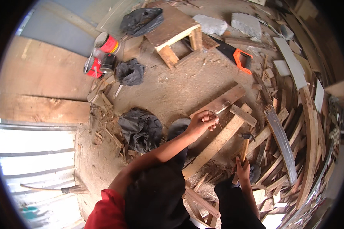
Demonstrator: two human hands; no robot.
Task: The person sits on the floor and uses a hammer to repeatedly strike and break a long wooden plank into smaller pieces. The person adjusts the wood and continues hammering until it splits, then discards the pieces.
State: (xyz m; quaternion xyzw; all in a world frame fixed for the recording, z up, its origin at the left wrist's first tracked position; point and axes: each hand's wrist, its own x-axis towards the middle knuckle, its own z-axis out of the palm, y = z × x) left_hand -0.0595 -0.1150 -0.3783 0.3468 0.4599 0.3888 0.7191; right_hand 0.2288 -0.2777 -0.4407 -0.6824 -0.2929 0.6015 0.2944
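My left hand point(203, 125) is closed in a pinch, held out above the wooden pieces. A thin nail-like piece point(220, 124) shows at its fingertips, too small to make out fully. Below and to the right lies a long wooden plank point(218, 141) with a short crosspiece point(243, 115) at its far end. A reddish-brown board point(233, 95) rests just beyond the hand, with a small pale metallic piece point(222, 108) over it. My right hand point(242, 170) grips the wooden handle of a hammer point(245, 147), whose dark head points away from me.
Scrap wood point(283, 141) is heaped along the right. An orange-handled saw point(242, 61) lies near a small wooden stool point(172, 28). Black plastic bags point(140, 129) and red paint cans point(92, 66) stand on the left. A brush-like tool point(74, 189) lies at lower left.
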